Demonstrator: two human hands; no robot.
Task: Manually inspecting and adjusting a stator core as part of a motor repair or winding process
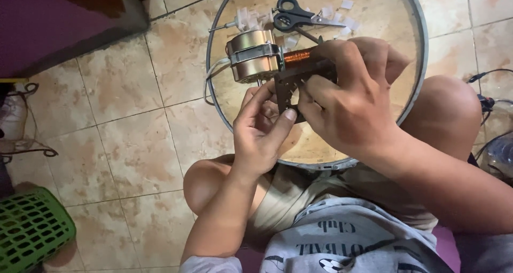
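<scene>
A small metal motor with a copper wire coil point(278, 59) is held tight by the left hand point(262, 131) and right hand point(347, 99) over the round tray point(422, 54). Black scissors point(296, 14) lie nearby.

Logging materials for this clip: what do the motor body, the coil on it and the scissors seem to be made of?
Motor body: looks like metal, from its brassy, glossy sheen. Coil: probably copper wire, from its reddish-orange, tightly wound turns. Scissors: black handles look plastic, and the grey blades are likely steel.
</scene>
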